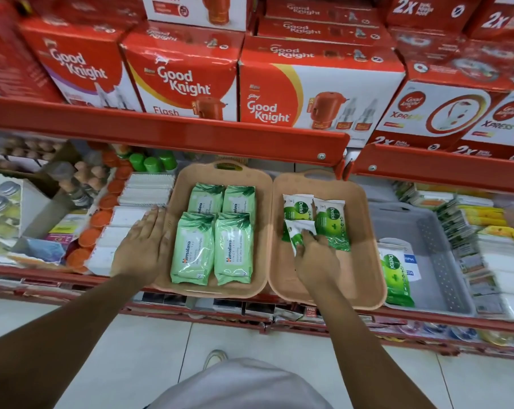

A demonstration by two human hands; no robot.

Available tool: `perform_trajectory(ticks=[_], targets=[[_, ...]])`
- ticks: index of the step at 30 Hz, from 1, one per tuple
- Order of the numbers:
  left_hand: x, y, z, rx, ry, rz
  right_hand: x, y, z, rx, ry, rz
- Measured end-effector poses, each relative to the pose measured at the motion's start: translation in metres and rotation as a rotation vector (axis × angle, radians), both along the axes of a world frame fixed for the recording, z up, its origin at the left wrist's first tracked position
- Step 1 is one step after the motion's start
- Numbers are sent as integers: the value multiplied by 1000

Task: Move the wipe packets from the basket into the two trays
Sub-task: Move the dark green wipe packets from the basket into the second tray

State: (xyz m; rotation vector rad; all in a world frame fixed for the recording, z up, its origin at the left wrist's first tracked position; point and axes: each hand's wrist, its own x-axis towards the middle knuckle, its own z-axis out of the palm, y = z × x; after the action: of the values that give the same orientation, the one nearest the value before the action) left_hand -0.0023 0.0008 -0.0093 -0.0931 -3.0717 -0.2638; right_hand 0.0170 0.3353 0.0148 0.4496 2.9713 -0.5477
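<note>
— Head view: left hand (143,243) flat, fingers spread, against left tray (173,199) holding four Himalaya packets (193,246).
— Right hand (314,255) pinching Dettol packet (297,231) in right tray (365,231); another Dettol packet (396,273) in grey basket (438,261).

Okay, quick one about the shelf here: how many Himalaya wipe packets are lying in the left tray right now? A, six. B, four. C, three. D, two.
B: the left tray holds four pale green Himalaya packets in a two-by-two block, two at the back and two in front, while the right tray holds only Dettol packets.
</note>
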Motion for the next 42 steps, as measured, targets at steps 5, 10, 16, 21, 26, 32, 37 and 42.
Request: perform_trajectory(ticks=[5,10,16,21,26,32,37,42], targets=[[0,0,-1,20,8,5,1,-15,-11,32,-191,37],[1,1,0,20,17,4,1,-10,-12,-5,-189,86],[0,-1,-1,-3,14,2,18,51,14,-22,288,-53],[0,-1,-2,-8,6,8,27,138,6,14,337,-311],[0,-2,-3,-25,6,11,27,179,-16,6,-82,-227],[0,1,-1,-24,2,20,27,184,-21,30,-233,-170],[2,4,1,-22,-13,30,30,197,-22,32,-211,-192],[3,3,3,-26,-6,27,31,198,-14,79,-146,-185]])
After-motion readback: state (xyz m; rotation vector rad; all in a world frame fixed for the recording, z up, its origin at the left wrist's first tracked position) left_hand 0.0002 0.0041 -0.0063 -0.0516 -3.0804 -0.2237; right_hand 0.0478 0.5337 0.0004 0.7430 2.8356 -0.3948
